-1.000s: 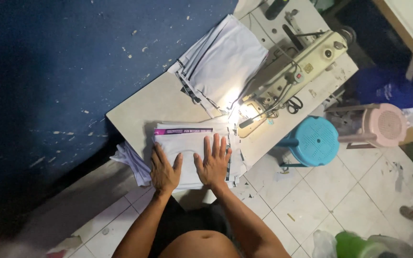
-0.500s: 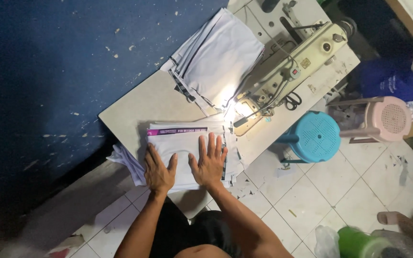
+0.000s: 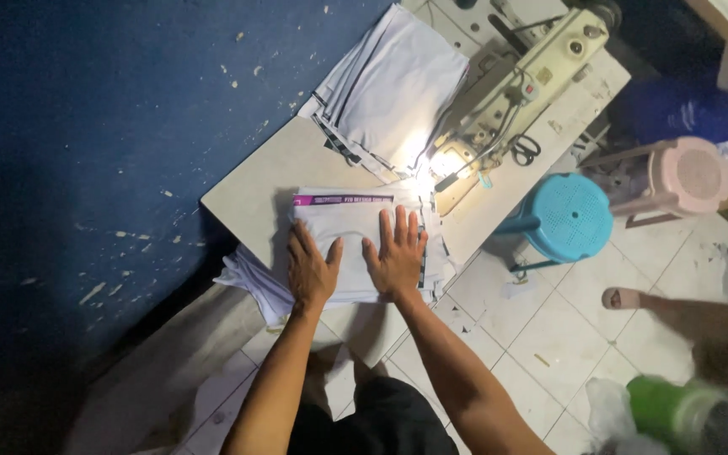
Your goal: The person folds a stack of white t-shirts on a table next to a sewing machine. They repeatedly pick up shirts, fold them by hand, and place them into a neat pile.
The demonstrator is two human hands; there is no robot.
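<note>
Our hands had slid little since earlier; left hand (image 3: 312,271) and right hand (image 3: 398,255) lay flat, grip open, holding nothing, on soft, light folded cloth (image 3: 349,236), best pinched at its edges.

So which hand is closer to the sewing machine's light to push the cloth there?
Probably the right hand: it lies flat on the folded cloth nearer the lit needle area. The left hand rests farther away.
</note>
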